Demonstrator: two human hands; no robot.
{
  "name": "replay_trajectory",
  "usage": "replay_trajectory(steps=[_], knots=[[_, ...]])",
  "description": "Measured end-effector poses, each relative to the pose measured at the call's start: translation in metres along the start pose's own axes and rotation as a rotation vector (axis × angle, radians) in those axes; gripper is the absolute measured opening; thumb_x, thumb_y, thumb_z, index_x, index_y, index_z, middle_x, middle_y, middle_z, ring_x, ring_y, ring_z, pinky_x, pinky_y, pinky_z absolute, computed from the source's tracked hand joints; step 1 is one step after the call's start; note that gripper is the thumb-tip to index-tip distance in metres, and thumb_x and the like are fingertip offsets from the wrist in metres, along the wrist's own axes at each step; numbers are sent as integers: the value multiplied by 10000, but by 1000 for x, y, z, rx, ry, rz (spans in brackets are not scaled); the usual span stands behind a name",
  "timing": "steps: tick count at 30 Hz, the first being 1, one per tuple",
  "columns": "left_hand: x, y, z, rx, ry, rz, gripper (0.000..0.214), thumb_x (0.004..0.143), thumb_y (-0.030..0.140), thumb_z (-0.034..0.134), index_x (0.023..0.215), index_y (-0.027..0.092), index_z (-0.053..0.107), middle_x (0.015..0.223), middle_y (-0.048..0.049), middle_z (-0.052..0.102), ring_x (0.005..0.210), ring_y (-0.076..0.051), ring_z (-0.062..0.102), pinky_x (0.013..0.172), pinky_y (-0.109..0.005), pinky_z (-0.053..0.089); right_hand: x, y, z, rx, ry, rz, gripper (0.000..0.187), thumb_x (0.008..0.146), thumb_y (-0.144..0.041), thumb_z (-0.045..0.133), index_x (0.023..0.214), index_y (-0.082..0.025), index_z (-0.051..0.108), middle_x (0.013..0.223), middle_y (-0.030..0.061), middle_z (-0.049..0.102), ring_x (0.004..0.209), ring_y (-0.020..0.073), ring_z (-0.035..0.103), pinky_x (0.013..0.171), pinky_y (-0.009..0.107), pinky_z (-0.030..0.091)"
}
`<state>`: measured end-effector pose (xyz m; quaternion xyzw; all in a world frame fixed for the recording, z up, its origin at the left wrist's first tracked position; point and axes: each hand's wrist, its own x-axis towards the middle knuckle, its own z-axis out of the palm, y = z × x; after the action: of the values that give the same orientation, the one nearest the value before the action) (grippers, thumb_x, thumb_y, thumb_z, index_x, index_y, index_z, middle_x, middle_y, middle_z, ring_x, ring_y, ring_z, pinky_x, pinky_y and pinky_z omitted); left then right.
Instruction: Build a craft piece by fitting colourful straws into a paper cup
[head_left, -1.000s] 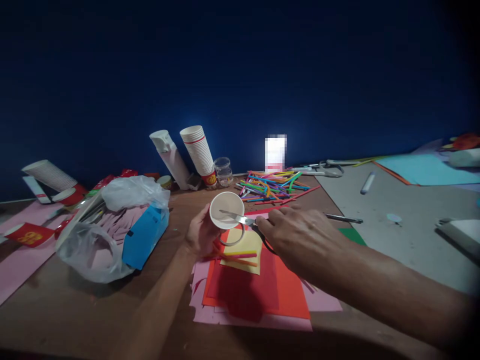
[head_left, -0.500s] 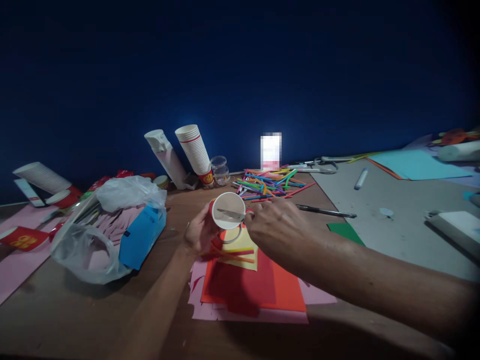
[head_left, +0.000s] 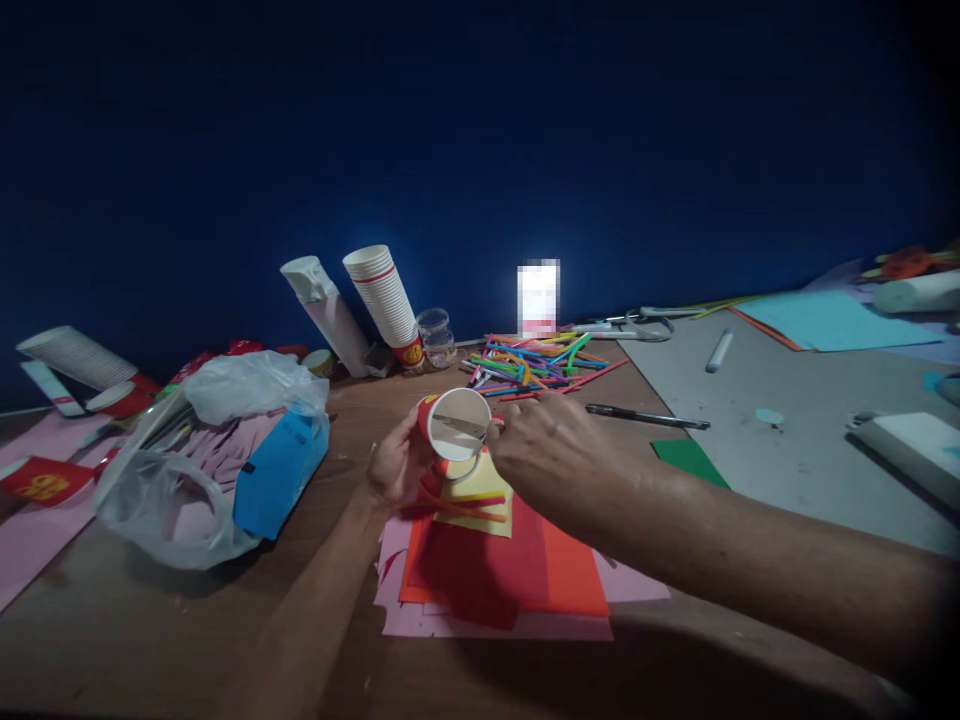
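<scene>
In the left fingers (head_left: 411,440), paper cup (head_left: 450,403).

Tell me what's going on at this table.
One person is working with both hands. The left hand grips a paper cup, tipped so its mouth faces the camera. The right hand holds scissors, with the blades reaching across the cup's mouth. Below them lies a stack of coloured paper on the table. A pile of coloured straws sits behind and a plastic bag to the left.
</scene>
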<state>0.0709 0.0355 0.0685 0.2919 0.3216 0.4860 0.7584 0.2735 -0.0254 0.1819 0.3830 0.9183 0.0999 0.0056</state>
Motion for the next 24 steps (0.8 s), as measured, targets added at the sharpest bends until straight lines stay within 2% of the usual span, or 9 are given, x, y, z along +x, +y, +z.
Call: replay_trajectory(steps=[3, 5, 8, 14, 19, 24], knots=[[0, -4, 1, 20, -8, 27, 356, 870, 301, 419, 1151, 116, 535, 1050, -100, 650, 1002, -227, 593, 860, -359, 473, -1, 2, 3, 9, 7, 6, 133, 796, -134, 507, 731, -119, 622, 668, 108, 632, 632, 164, 570, 535, 236, 343], [0, -7, 2, 41, 28, 65, 344, 855, 309, 451, 1123, 117, 552, 1028, -100, 655, 979, -228, 601, 840, -350, 480, -2, 3, 6, 16, 15, 15, 141, 808, -124, 487, 753, -116, 617, 677, 106, 633, 627, 156, 571, 531, 228, 343], [0, -9, 5, 90, 98, 179, 302, 818, 314, 524, 1049, 130, 589, 955, -80, 674, 914, -215, 621, 806, -322, 492, -1, 4, 13, 32, 25, 67, 156, 823, -111, 454, 824, -112, 610, 699, 102, 640, 614, 144, 571, 529, 219, 344], [5, -9, 11, 135, 146, 402, 235, 771, 303, 602, 937, 138, 620, 858, -44, 684, 783, -161, 632, 752, -269, 495, 5, -3, 25, 102, 6, 161, 198, 851, -113, 406, 922, -89, 589, 744, 122, 643, 638, 144, 583, 563, 226, 356], [10, -9, 7, 156, 201, 508, 184, 747, 314, 630, 835, 153, 618, 785, -5, 676, 717, -120, 620, 712, -221, 479, 9, -12, 26, 214, -16, 225, 174, 826, -95, 421, 900, -94, 578, 712, 104, 627, 622, 140, 575, 540, 224, 324], [13, -7, 0, 286, 278, 565, 264, 727, 381, 631, 839, 143, 614, 710, 3, 653, 617, -112, 591, 598, -206, 461, 14, -16, 36, 296, -4, 313, 203, 807, -133, 402, 915, -144, 574, 728, 80, 628, 594, 167, 572, 487, 247, 251]])
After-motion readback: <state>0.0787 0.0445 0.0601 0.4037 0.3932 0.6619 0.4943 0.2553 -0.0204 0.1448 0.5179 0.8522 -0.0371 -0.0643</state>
